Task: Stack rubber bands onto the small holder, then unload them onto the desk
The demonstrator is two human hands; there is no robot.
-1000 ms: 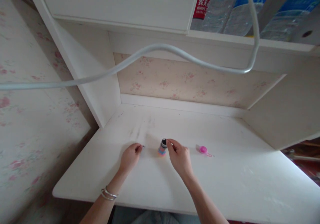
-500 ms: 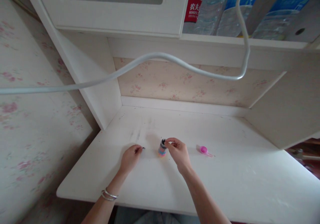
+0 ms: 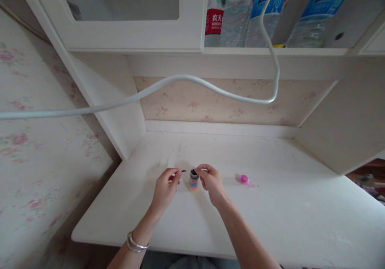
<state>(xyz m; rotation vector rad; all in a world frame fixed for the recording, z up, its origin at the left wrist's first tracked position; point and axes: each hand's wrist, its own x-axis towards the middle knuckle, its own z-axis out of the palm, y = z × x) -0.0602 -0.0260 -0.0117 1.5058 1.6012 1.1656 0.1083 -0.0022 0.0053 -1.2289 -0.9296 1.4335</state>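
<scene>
Pinching striped vial (image 3: 194, 180) below NONGFU bottle (image 3: 214, 18)

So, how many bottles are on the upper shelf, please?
4, in a row: a red-labelled bottle leftmost, a clear bottle, a blue-labelled bottle, and a second blue-labelled bottle rightmost. Others may be hidden.

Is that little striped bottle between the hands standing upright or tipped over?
Upright. The striped bottle stands on its base on the desk, dark top upward, the right hand pinching that top.
</scene>
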